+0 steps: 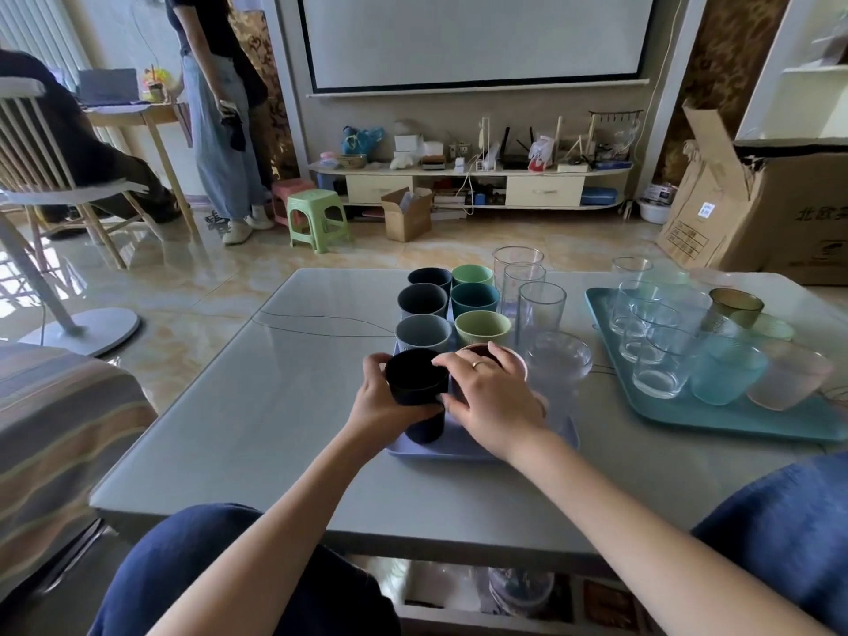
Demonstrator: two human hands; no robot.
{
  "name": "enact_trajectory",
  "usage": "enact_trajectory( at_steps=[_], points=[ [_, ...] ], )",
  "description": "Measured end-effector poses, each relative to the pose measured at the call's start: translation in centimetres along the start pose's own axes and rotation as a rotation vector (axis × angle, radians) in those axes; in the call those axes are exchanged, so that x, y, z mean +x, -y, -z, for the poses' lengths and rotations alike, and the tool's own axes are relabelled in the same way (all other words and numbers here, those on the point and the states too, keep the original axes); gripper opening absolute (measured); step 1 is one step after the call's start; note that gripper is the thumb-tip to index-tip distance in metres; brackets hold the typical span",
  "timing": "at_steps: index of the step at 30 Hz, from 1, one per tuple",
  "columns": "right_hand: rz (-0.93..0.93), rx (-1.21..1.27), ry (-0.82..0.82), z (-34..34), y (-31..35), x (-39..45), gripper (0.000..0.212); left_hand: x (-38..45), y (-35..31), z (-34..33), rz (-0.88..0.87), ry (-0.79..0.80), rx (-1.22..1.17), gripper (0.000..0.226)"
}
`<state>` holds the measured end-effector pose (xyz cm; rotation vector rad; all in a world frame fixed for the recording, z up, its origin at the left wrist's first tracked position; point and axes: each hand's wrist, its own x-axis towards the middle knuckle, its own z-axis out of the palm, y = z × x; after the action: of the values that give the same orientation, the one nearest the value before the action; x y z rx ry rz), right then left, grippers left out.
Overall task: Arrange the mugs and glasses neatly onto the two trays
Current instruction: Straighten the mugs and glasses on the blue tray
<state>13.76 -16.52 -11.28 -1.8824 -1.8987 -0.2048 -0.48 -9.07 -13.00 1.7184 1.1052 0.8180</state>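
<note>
While upright, mouth up, the black mug [416, 377] is gripped by the left hand [384, 403].

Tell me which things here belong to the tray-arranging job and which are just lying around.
Job: black mug held in left hand; right hand on pink mug; lavender tray; teal tray; tall glasses.
Lying about: green stool; cardboard box.
</note>
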Motion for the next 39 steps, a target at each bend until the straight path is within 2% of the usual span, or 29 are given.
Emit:
enact_trajectory(
  at_steps=[3, 7, 11, 13, 16, 18, 24, 39],
  points=[
    [-0.020, 0.066, 0.098, -0.2, -0.7, 0.5, 0.044, 0.9, 0.1, 0.6, -0.049, 0.034, 0.085, 0.084],
    [-0.007, 0.063, 0.119, -0.2, -1.4, 1.1, 0.041, 1.4, 1.2, 1.1, -0.148, 0.053, 0.124, 0.074],
    [0.062, -0.026, 0.187, 1.1, -1.5, 1.7, 0.071, 1.9, 1.8, 1.1, -0.200, 0.059, 0.117, 0.073],
    [0.049, 0.038, 0.202, 1.6, -1.7, 2.5, 0.066, 2.2, 1.9, 1.0, -0.187, 0.053, 0.097, 0.075],
    [-0.001, 0.114, 0.106, 2.0, -2.1, 5.0, 0.039, 2.5, 2.2, 1.0, -0.192, 0.067, 0.107, 0.077],
    [-0.025, 0.078, 0.134, 1.9, -2.4, 6.7, 0.028, 2.6, 2.3, 1.1, -0.198, 0.083, 0.118, 0.078],
    [-0.017, -0.118, 0.382, 1.9, -1.8, 9.8, 0.025, 2.6, 2.0, 1.0, -0.198, 0.079, 0.116, 0.076],
    [-0.050, 0.043, 0.356, 1.4, -1.5, 9.7, 0.019, 2.2, 1.3, 1.1, -0.179, 0.093, 0.125, 0.080]
  ],
)
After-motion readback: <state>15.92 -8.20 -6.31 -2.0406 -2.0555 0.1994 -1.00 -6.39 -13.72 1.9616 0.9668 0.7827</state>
